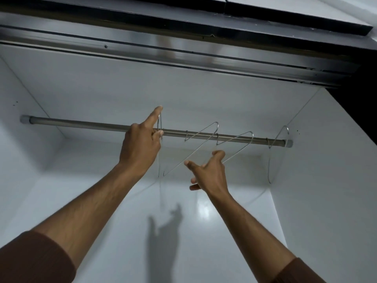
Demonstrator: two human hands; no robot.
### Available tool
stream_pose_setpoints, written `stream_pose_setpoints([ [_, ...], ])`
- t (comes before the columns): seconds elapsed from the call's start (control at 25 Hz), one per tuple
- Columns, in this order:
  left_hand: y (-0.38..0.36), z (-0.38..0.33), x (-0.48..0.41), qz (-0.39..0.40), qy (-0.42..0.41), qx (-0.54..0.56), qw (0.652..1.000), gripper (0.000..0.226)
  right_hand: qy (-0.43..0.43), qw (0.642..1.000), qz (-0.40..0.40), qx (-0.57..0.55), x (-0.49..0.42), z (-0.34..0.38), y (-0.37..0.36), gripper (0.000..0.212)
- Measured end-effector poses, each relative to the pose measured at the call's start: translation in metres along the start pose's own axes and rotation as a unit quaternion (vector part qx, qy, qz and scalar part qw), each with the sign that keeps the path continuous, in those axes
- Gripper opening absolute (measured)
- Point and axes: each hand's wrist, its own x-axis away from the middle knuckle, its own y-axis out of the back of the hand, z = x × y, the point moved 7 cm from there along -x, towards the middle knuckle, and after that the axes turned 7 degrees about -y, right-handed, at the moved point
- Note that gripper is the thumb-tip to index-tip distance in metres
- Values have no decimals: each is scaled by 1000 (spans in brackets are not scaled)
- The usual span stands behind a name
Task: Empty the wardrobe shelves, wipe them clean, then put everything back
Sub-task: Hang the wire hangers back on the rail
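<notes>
White wardrobe walls [326, 160] surround the rail [81, 123], where the left hand [140, 146] pinches 1 wire hanger [159, 127] while the right hand [210, 172], released, likely must steady the next hanger [195, 152] before unhooking.

Both arms reached upward, brown sleeves pushed back to the elbows. The left hand [140, 146] was raised highest, its index finger straight and pointing up while thumb and curled fingers pinched a thin wire. The right hand [208, 172] sat lower (palm turned inward), fingers spread and relaxed, gripping nothing.
</notes>
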Motion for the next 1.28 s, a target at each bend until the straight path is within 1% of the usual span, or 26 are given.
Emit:
stream_pose_setpoints([
  [0.08, 5, -1, -4, 14, -12, -8, 1000, 60, -3, 1000, -5, -2, -8, -1, 1, 64],
  [0.16, 10, 1, -8, 21, -24, -25, 999, 56, 44, 999, -24, 17, -14, 9, 0, 55],
  [0.28, 20, 10, -7, 21, -28, -37, 999, 53, 119, 987, -47, 92, -15, 33, -10, 46],
  [0.4, 31, 20, -6, -1, -21, -38, 999, 52, 169, 973, -63, 142, -17, 53, -26, 19],
  [0.44, 34, 24, -8, -10, -16, -38, 999, 51, 176, 968, -73, 162, -18, 58, -28, 17],
  [0.56, 44, 35, -12, -34, 12, -34, 999, 53, 171, 962, -76, 201, -17, 65, -35, 15],
  [0.64, 53, 44, -13, -57, 34, -22, 998, 54, 170, 957, -50, 231, -14, 65, -42, 16],
  [0.76, 62, 58, -8, -85, 60, -17, 994, 54, 193, 943, -14, 271, -8, 63, -53, 23],
  [0.84, 65, 60, -4, -93, 58, -21, 994, 55, 203, 942, -12, 268, -5, 62, -57, 26],
  [0.96, 64, 60, 0, -87, 46, -34, 995, 55, 213, 937, -10, 276, -2, 62, -69, 25],
  [1.16, 56, 49, 11, -65, 27, -12, 997, 62, 227, 935, -22, 271, 4, 53, -80, 10],
  [1.28, 51, 46, 13, -68, 32, -6, 997, 68, 239, 939, -32, 245, 11, 47, -78, 7],
])
